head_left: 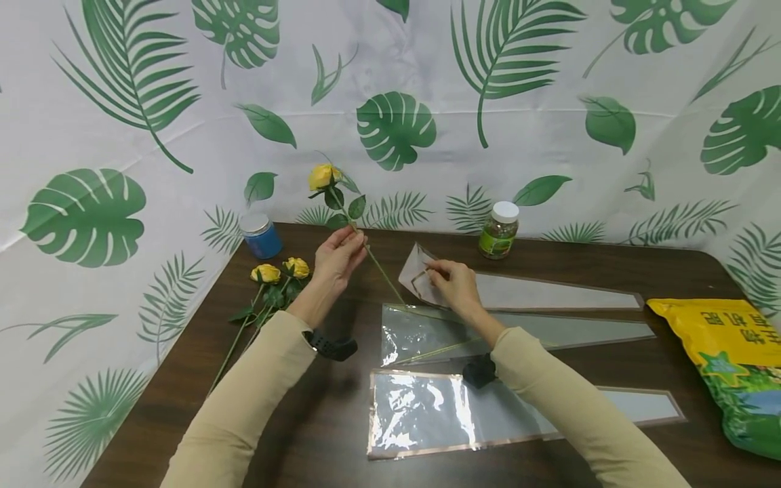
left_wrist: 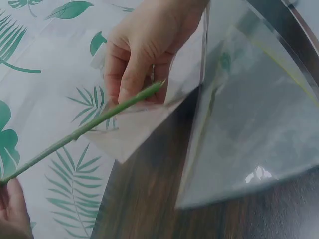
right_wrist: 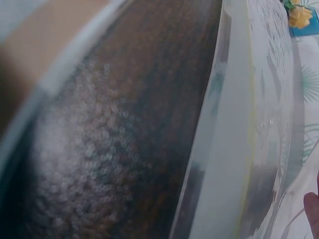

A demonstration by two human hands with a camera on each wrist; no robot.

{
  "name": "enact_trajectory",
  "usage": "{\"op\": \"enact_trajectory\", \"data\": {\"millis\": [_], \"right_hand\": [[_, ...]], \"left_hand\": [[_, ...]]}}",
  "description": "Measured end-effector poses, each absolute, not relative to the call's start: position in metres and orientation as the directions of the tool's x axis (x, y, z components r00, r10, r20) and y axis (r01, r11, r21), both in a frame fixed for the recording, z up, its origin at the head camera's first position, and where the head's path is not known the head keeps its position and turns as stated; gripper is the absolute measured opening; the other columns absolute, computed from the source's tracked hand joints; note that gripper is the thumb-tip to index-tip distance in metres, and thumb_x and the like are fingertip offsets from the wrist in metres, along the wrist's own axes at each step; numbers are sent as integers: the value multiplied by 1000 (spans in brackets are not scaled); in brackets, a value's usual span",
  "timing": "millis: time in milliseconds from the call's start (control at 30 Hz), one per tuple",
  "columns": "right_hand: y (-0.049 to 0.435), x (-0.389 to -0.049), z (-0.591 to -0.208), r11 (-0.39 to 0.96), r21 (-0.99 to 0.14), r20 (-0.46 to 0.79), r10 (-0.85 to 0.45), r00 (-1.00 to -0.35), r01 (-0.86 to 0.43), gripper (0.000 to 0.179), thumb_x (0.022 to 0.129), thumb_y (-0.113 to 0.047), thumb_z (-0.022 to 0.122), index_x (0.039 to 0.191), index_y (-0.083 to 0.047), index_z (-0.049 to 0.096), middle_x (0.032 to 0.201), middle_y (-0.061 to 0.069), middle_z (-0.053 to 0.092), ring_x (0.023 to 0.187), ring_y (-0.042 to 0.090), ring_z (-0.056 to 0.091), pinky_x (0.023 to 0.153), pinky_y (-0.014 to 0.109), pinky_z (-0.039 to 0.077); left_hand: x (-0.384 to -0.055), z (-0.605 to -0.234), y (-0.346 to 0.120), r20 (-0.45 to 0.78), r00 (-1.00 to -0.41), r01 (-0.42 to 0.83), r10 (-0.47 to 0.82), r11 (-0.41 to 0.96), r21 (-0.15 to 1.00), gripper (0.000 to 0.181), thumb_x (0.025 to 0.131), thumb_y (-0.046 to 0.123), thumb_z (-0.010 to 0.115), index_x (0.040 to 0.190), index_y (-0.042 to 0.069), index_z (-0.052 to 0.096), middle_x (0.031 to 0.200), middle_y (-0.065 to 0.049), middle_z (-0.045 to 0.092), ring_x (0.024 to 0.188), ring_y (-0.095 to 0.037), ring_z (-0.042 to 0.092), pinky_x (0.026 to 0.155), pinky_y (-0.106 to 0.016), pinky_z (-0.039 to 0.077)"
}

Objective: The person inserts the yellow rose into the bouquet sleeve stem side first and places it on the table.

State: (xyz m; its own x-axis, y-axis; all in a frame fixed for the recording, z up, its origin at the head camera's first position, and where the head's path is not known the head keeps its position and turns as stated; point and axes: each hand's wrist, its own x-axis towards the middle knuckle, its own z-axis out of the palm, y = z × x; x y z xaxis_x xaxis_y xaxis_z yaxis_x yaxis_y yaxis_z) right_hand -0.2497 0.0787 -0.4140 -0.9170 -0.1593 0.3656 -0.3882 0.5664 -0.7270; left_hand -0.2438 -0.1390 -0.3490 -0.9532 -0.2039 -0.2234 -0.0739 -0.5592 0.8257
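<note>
My left hand (head_left: 342, 254) pinches the green stem (left_wrist: 82, 130) of a yellow rose (head_left: 323, 177). The bloom points up and away, and the stem slants down to the right. With thumb and fingers my right hand (head_left: 453, 285) pinches the lifted mouth of a clear, bordered flower sleeve (head_left: 549, 293), the farthest of three. In the left wrist view the cut stem end lies across my right fingertips, in front of the raised sleeve corner (left_wrist: 124, 142). The right wrist view catches only a fingertip (right_wrist: 311, 211) of that hand at its edge.
Two more yellow roses (head_left: 266, 274) lie at left on the dark wooden table (head_left: 329, 420). Nearer me are a middle sleeve (head_left: 427, 332) and a front sleeve (head_left: 421, 413). A blue jar (head_left: 262, 237), a white-lidded jar (head_left: 499, 232) and a yellow bag (head_left: 726, 346) stand around.
</note>
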Motion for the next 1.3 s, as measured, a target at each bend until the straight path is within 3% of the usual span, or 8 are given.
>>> {"op": "enact_trajectory", "data": {"millis": [167,333,433,733,1300], "right_hand": [[77,-249,-414,562,-736,352,-161,-922,-379,16,89,-7,64,100,0,71,84,14,72,73,25,67,68,39,54],[77,-249,-414,555,-740,348,-165,-923,-379,16,89,-7,63,101,0,71,84,14,71,72,24,66,65,34,52],[77,-249,-413,554,-739,352,-168,-921,-383,16,89,-7,63,101,0,71,83,14,71,72,24,66,64,32,52],[73,-246,-410,538,-737,372,-182,-910,-409,16,89,-7,64,100,1,71,83,14,71,70,24,67,63,31,52],[71,-247,-402,501,-731,438,-175,-882,-463,14,87,-5,65,98,2,71,79,14,71,70,25,67,59,26,48]], "left_hand": [[-251,-351,-132,-148,-912,89,-383,-538,838,21,88,-6,59,102,9,53,82,3,54,74,-6,62,64,-18,54],[-254,-353,-128,-108,-862,173,-495,-488,856,22,88,-4,61,100,12,51,83,2,51,79,-11,62,63,-18,54],[-254,-353,-124,-75,-844,211,-531,-457,864,23,87,-4,62,100,11,50,81,2,50,74,-9,59,62,-18,53],[-253,-366,-114,-8,-833,249,-553,-388,888,27,85,-7,62,99,10,47,78,2,48,64,-4,53,59,-19,52],[-247,-381,-112,98,-828,280,-552,-256,925,25,87,-8,58,101,7,43,86,-3,51,66,-3,52,61,-16,51]]}}
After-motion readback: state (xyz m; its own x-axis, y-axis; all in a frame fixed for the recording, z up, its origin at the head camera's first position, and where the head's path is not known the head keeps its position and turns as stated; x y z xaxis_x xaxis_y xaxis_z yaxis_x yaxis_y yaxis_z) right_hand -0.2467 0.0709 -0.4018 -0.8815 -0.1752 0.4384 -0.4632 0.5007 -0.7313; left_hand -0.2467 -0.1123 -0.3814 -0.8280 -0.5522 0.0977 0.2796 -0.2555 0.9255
